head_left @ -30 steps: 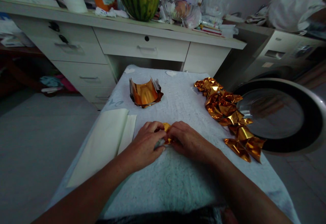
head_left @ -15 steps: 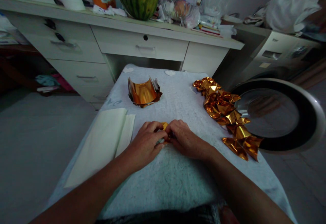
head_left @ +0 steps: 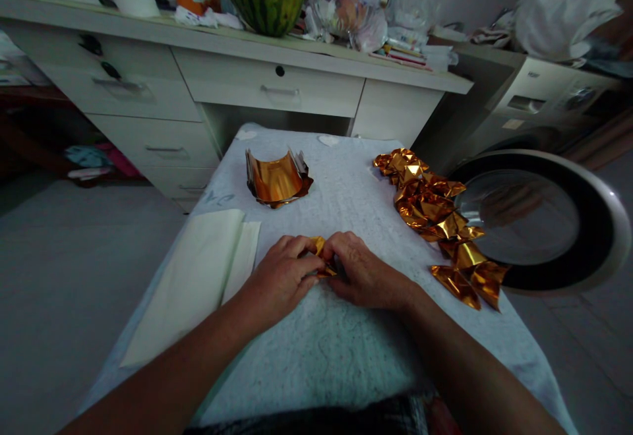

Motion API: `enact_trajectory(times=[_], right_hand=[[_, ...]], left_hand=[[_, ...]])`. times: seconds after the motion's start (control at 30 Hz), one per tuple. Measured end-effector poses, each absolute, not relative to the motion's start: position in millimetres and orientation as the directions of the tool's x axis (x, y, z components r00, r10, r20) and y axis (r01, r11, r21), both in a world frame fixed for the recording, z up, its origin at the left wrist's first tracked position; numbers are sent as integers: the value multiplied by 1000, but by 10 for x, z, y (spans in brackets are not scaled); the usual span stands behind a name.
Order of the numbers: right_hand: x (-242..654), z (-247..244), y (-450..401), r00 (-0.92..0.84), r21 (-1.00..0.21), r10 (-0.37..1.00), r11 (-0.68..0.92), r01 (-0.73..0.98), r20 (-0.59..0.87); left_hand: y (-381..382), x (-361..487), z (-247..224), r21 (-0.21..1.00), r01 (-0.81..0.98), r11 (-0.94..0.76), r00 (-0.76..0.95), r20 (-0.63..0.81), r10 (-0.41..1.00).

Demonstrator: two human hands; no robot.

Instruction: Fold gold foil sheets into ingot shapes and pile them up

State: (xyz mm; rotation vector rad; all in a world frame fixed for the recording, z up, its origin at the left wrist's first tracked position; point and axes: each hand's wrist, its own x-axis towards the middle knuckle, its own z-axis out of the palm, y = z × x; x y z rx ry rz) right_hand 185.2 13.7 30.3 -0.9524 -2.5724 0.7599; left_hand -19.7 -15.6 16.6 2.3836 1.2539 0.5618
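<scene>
A small piece of gold foil (head_left: 320,245) is pinched between my two hands over the middle of the cloth-covered table. My left hand (head_left: 284,275) has its thumb and fingers closed on the left side of it; my right hand (head_left: 363,271) grips its right side, and the fingers cover most of the piece. Beyond my hands, a curved stack of gold foil sheets (head_left: 277,181) lies on the cloth. Folded gold foil pieces (head_left: 430,207) form a long pile at the right. Pale folded paper (head_left: 190,277) lies left of my left hand.
Behind the table (head_left: 341,198) stands a white counter with drawers (head_left: 277,82), bearing a watermelon half (head_left: 267,0) and plastic bags. At the right, the open round door (head_left: 588,224) of a washing machine (head_left: 519,102) reaches close to the table edge.
Both hands stay in nearly the same place. The fingers have shifted slightly on the foil, and a little more gold shows between them.
</scene>
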Motion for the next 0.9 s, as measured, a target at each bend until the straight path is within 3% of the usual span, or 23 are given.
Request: enact_trajectory(times=[0.3,0.5,0.63,0.9], right_hand=[[1822,325,175,-765,-522,638,683,511,87],[1786,359,124,-748,-380,658,716,585,89],[1842,390,115,-738,-362,670,710,604,83],[1981,203,85,-700,-422,680,713,560,220]], left_hand=[[-135,-173,88,405,728,-552,517,204,831],[-161,-193,166,545,673,-500,483,187,855],[-175,-203,183,598,671,-439,409,196,891],[-136,-223,177,451,748,-487,416,252,873]])
